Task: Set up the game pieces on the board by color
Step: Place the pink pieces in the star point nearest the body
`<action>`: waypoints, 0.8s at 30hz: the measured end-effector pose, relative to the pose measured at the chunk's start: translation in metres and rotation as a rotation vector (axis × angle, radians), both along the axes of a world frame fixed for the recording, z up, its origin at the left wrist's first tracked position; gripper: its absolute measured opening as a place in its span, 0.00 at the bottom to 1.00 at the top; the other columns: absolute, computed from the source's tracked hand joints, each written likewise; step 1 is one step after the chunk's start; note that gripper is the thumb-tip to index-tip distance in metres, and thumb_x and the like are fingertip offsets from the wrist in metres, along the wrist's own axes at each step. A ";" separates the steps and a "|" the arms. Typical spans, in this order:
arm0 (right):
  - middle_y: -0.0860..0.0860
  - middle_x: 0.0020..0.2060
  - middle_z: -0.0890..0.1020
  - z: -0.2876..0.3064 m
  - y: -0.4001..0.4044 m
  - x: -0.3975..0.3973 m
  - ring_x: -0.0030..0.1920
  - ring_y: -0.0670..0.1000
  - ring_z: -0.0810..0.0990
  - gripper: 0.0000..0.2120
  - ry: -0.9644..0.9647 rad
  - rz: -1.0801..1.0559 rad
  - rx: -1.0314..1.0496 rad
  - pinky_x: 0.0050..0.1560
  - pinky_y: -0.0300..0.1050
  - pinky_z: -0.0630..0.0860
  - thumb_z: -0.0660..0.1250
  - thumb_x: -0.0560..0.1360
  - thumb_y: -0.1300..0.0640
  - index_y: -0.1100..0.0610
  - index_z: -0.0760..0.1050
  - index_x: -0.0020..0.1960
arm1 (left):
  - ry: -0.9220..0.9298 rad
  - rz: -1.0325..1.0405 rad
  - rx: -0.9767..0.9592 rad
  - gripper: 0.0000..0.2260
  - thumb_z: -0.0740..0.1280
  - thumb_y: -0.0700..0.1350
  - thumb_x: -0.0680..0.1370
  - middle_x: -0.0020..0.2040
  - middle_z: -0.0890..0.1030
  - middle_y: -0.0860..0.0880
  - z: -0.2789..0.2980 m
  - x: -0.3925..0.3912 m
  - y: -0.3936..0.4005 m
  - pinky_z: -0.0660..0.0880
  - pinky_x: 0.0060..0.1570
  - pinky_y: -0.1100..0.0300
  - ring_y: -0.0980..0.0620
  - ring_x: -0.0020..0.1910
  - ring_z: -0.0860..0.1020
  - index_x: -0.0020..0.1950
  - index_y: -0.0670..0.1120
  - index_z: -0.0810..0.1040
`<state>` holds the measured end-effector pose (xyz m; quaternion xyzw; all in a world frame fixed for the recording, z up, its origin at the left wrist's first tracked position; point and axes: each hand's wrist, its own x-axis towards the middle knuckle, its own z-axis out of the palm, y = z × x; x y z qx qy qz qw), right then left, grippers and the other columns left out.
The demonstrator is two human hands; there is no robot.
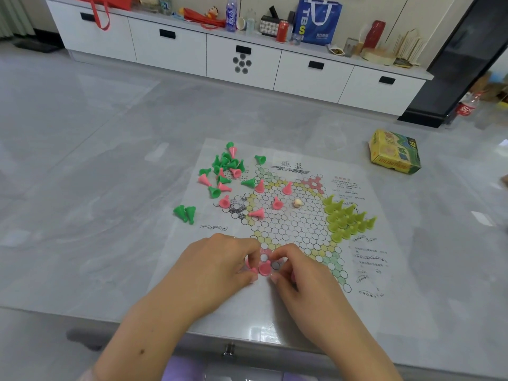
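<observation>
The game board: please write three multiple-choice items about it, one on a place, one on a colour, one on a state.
1. Where do the yellow-green pieces stand?
A. on the right point of the board
B. in the box
C. off the table

2. What colour is the piece between the two hands?
A. green
B. pink
C. blue

3. How do most of the green pieces lie?
A. sorted in neat rows
B. stacked in a tower
C. in a loose heap, mixed with pink ones

Answers:
1 A, they fill the right point in rows.
2 B, it shows pink between the left hand and the right hand.
3 C, they lie tumbled at the board's upper left.
</observation>
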<state>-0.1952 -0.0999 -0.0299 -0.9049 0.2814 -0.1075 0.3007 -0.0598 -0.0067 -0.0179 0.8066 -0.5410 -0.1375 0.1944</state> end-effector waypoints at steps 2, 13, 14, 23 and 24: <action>0.41 0.29 0.67 0.001 0.001 0.000 0.32 0.40 0.67 0.05 0.004 0.003 0.000 0.33 0.36 0.64 0.61 0.77 0.54 0.47 0.70 0.52 | 0.001 0.002 0.002 0.07 0.66 0.53 0.73 0.30 0.67 0.55 0.000 0.000 0.000 0.59 0.30 0.67 0.55 0.38 0.68 0.40 0.57 0.67; 0.40 0.33 0.76 0.013 0.004 -0.008 0.38 0.37 0.72 0.02 -0.044 -0.049 0.031 0.39 0.34 0.69 0.60 0.77 0.49 0.42 0.68 0.47 | 0.192 0.148 -0.163 0.08 0.67 0.54 0.71 0.29 0.73 0.62 0.012 0.014 0.024 0.62 0.31 0.65 0.60 0.31 0.70 0.38 0.57 0.69; 0.43 0.32 0.77 0.018 0.005 -0.010 0.38 0.38 0.72 0.01 -0.065 -0.074 0.046 0.40 0.34 0.69 0.59 0.76 0.47 0.43 0.69 0.47 | 0.199 0.191 -0.197 0.07 0.66 0.54 0.72 0.29 0.74 0.60 0.013 0.014 0.024 0.61 0.30 0.66 0.61 0.31 0.71 0.38 0.56 0.70; 0.47 0.30 0.75 0.065 -0.014 0.024 0.32 0.44 0.73 0.05 -0.053 -0.067 -0.234 0.34 0.36 0.68 0.56 0.77 0.49 0.47 0.69 0.48 | 0.426 0.367 -0.396 0.08 0.62 0.47 0.77 0.28 0.71 0.51 0.021 0.011 0.012 0.66 0.30 0.69 0.59 0.27 0.67 0.38 0.53 0.72; 0.45 0.34 0.75 0.060 -0.022 0.036 0.34 0.43 0.73 0.08 0.026 -0.034 -0.311 0.33 0.35 0.67 0.55 0.78 0.48 0.48 0.69 0.54 | 0.418 0.355 -0.374 0.07 0.60 0.48 0.78 0.30 0.73 0.49 0.021 0.011 0.013 0.66 0.30 0.67 0.58 0.28 0.68 0.40 0.53 0.72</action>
